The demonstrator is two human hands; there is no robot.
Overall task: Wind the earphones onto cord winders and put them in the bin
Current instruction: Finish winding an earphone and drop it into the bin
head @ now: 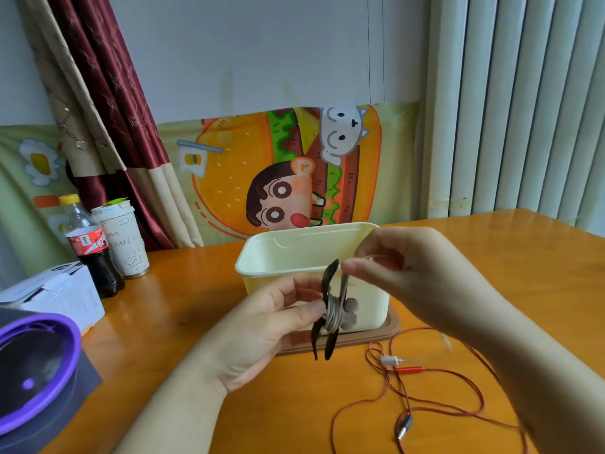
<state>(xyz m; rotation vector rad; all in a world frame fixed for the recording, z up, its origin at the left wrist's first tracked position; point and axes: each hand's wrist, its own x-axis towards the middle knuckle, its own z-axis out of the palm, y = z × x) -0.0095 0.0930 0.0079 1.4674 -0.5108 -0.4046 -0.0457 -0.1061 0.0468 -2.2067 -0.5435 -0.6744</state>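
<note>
Orange-brown wood fills my view, one table (203,322) carrying everything. On it, one cream bin (370,299) stands open on a brown lid (389,326); I see only its pale inner walls, its floor hidden behind the near rim. At the left edge sit one dark round object with a purple rim (36,365) and one white box (55,296), then one cola bottle (91,250), partly full of dark drink, touching one paper cup (126,244) whose contents I cannot tell. My two hands meet in front of the bin. The left hand (262,326) curls its thumb and fingers around the middle of one black cord winder (329,276), held upright, with a pale earphone cord (333,314) coiled in several turns about its waist. The right hand (409,267) pinches that cord's free length just above the winder, thumb and fingertips closed on it. A second set, the red earphones (442,407), lies loose on the table to the right, its plug (405,425) nearest me.
</note>
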